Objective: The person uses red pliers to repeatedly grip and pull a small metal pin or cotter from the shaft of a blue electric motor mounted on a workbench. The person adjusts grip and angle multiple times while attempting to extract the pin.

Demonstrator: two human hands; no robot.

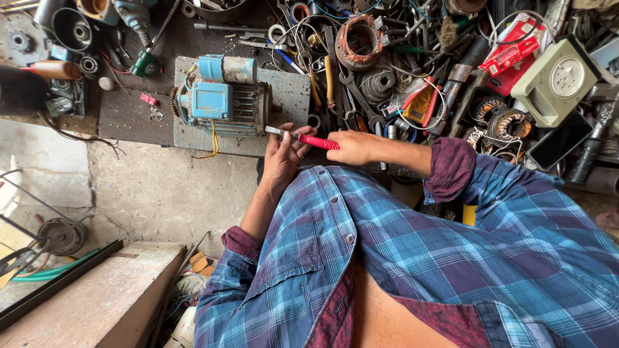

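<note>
Nearest you is your own blue plaid shirt [412, 251], sleeves rolled back at both forearms. Just beyond it your two hands meet over the near edge of the worktop [129, 116]. Your right hand [353, 147] is closed around the red handle of a screwdriver [303, 137], fingers pressed together on the grip. The metal shaft points left, its tip close to the motor. Your left hand [284, 154] lies under the shaft, fingers curled loosely up around it and touching it.

Just past the tip sits a blue electric motor [219, 96] on a pale grey base plate [290, 93], a yellow wire hanging off its near side. Farther right, the worktop is heaped with spanners, copper-wound coils, a yellow multimeter [420, 103] and a pale green meter box [556, 80].
</note>
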